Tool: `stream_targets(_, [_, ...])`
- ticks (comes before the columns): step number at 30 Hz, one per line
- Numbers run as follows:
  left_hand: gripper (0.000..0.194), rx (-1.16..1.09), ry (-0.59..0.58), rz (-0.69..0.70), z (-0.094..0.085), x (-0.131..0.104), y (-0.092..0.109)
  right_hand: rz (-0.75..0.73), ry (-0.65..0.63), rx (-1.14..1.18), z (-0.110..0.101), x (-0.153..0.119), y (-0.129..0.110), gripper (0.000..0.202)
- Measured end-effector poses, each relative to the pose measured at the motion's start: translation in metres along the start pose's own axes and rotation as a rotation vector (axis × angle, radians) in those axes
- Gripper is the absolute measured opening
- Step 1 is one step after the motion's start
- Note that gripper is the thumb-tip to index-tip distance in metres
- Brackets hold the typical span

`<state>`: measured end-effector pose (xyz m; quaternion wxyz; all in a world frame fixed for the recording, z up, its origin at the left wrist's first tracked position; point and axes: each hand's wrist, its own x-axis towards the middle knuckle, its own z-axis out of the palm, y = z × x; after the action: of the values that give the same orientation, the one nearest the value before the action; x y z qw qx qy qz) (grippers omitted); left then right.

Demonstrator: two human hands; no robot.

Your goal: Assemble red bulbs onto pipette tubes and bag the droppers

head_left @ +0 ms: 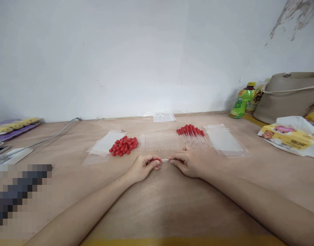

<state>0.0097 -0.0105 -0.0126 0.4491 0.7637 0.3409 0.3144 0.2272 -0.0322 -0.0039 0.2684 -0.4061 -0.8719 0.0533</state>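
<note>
My left hand (146, 166) pinches a red rubber bulb (156, 160) between thumb and fingers. A thin glass dropper tube (165, 160) runs sideways from the bulb to my right hand (186, 162), whose fingers are closed on its other end. How deep the tube sits in the bulb is hidden by my fingers. Behind my left hand lies a heap of loose red rubber bulbs (123, 146). A row of bare glass tubes (159, 141) is spread out beyond both hands. Past my right hand, droppers with red bulbs fitted (194, 135) lie fanned together.
Clear plastic bags lie left (105, 144), right (225, 138) and against the wall (164, 118). On the right stand a green drink bottle (242, 102), a beige bag (287, 99) and a tissue pack (290, 136). A grey cable (62, 129) crosses the table's left side.
</note>
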Motion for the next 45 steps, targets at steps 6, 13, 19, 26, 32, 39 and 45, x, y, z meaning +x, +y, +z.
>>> stream_targets(6, [0.021, 0.003, -0.019, -0.018, 0.001, -0.001, 0.002, -0.04, 0.0, -0.029, -0.002, 0.0, 0.0, 0.021])
stream_targets(13, [0.025, 0.038, -0.032, -0.036, 0.001, -0.002, -0.002, -0.103, 0.028, -0.089, 0.002, 0.0, 0.009, 0.02])
stream_targets(19, [0.024, 0.133, -0.028, -0.039, 0.002, -0.002, 0.002, -0.128, 0.081, -0.174, 0.009, -0.002, 0.012, 0.021])
stream_targets(26, [0.024, 0.304, 0.057, 0.062, 0.001, -0.002, 0.003, -0.145, 0.099, -0.237, 0.004, 0.0, 0.005, 0.025])
stream_targets(32, [0.023, 0.462, 0.237, 0.279, -0.006, 0.004, -0.001, -0.098, 0.159, -0.309, -0.003, 0.002, 0.0, 0.025])
stream_targets(39, [0.019, 0.509, 0.24, 0.348, -0.005, 0.003, 0.002, -0.057, 0.18, -0.331, -0.011, 0.001, -0.011, 0.028])
stream_targets(45, [0.017, 0.497, 0.21, 0.317, -0.004, 0.002, 0.002, -0.079, 0.143, -0.321, -0.015, 0.0, -0.016, 0.027])
